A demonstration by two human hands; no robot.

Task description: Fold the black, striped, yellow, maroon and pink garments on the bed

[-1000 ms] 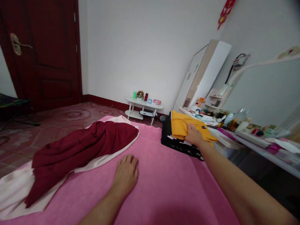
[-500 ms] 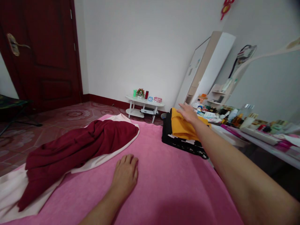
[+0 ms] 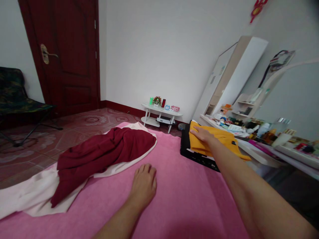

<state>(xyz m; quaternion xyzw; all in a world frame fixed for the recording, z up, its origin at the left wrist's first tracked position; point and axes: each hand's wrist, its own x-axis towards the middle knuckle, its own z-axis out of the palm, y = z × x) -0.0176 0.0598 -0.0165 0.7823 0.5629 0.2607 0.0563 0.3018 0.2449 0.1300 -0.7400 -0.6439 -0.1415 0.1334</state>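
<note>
My right hand (image 3: 202, 133) lies flat, fingers stretched out, on a folded yellow garment (image 3: 224, 141). That garment tops a stack with a black folded piece (image 3: 185, 146) at the far right corner of the pink bed cover (image 3: 179, 199). Palm down on the pink cover in the middle rests my left hand (image 3: 144, 184), its fingers together and extended, holding nothing. A dark red garment (image 3: 99, 154) is spread to the left of it, over a pale cream cloth (image 3: 32, 196).
A cluttered white dressing table (image 3: 259, 146) with bottles stands right of the bed, a mirror behind it. A small white side table (image 3: 160, 114) sits by the far wall. A dark red door (image 3: 67, 56) and a folding chair (image 3: 20, 106) are at the left.
My right hand lifted off the yellow garment half a second ago and now presses flat on it again. The view has shifted right. My left hand stayed put.
</note>
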